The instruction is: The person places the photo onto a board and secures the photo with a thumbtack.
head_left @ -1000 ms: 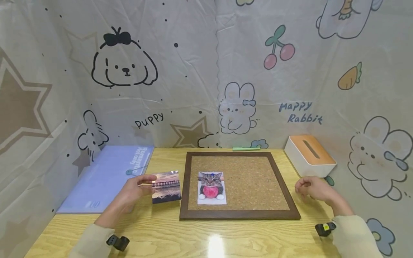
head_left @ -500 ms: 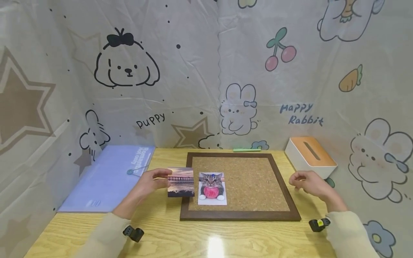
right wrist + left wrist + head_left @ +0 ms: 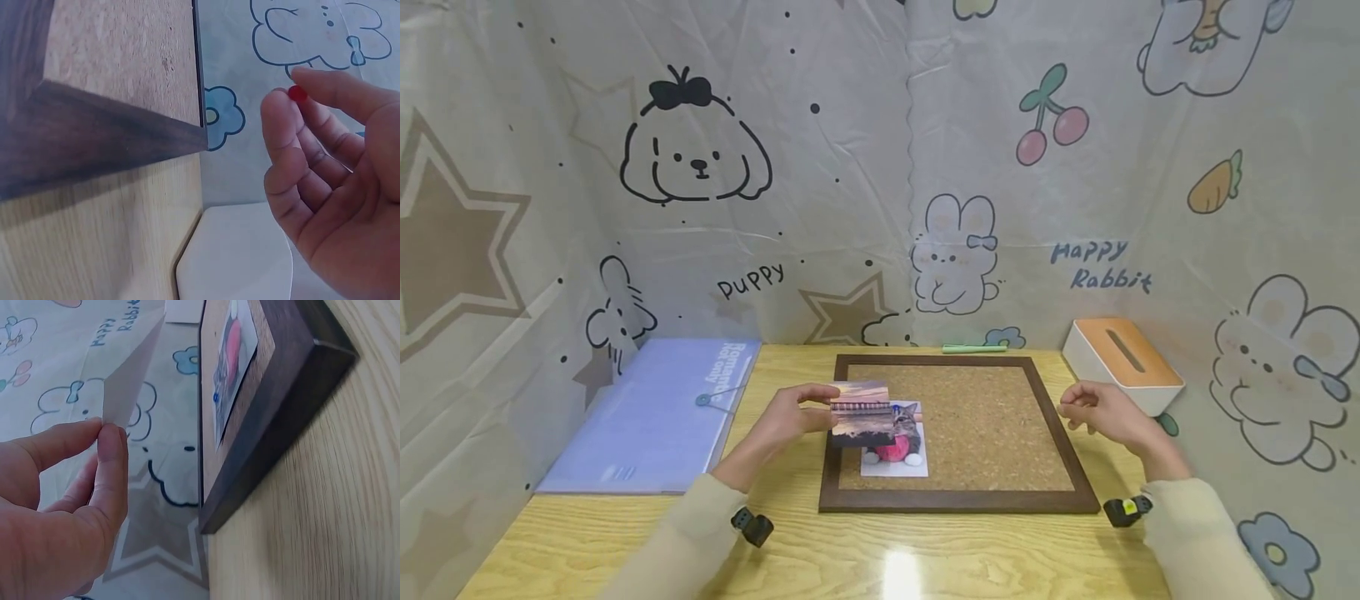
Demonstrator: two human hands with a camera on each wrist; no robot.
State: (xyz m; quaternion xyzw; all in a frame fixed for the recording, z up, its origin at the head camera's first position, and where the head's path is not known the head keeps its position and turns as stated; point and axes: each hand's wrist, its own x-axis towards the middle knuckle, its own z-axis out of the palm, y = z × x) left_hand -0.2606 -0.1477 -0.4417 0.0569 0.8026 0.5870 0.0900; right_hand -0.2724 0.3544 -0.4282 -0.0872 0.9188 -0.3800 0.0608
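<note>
Between thumb and fingers, my left hand (image 3: pixel 786 421) pinches a photo of a sunset over water (image 3: pixel 861 421) by its left edge. The photo is held above the left part of a cork board (image 3: pixel 992 425) with a dark wooden frame. In the head view it overlaps a cat photo (image 3: pixel 895 463) that lies on the cork; a blue pin head (image 3: pixel 216 397) shows on that one in the left wrist view. My right hand (image 3: pixel 1105 412) is raised just off the board's right edge. Its thumb and index finger pinch a red pushpin (image 3: pixel 297 94), of which only the round head shows.
A translucent blue document folder (image 3: pixel 632 425) lies on the table at the left. At the back right stands a white tissue box (image 3: pixel 1127 358) with an orange top. Behind the board is a green pen-like stick (image 3: pixel 973 349), near the printed cloth wall (image 3: pixel 850 167).
My left hand has carried the sunset photo rightward, from beside the board to over the cat photo. My right hand has moved a little left, toward the board's edge.
</note>
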